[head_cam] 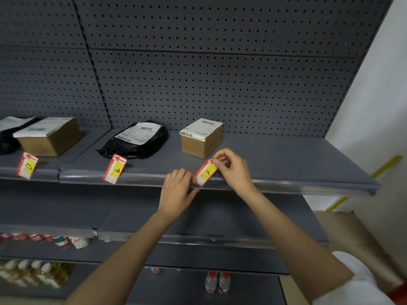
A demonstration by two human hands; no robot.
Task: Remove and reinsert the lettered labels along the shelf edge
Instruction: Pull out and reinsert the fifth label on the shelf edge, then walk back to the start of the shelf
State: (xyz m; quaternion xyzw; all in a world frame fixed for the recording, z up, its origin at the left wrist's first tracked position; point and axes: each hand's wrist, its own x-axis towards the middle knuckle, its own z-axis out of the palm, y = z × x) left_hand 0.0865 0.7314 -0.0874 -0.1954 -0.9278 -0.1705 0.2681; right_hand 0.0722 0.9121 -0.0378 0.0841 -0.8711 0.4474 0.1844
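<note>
- Grey pegboard (220,73) backing a grey shelf (286,159); white wall (378,95) showing at right.
- Standing tilted along the shelf edge (141,177), well apart: label D (27,166), label E (115,169), label F (206,172), each red and white with a yellow patch carrying its letter.
- Sitting on the shelf behind the labels: box (201,137) with a barcode sticker, just behind label F; black bag (136,139) with a white slip, behind label E; second box (49,136) behind label D; another dark bag (6,137) cut off at far left.
- Right hand (233,168) pinching the upper corner of label F between thumb and fingertips.
- Left hand (178,190) resting on the shelf edge just beside the label's lower end, fingers curled together and touching it; not clear whether gripping it.
- Showing on lower shelves, blurred: cans (44,238), jars (33,271), two bottles (217,281).
- Lying on the floor at right: yellow strip (385,166).
</note>
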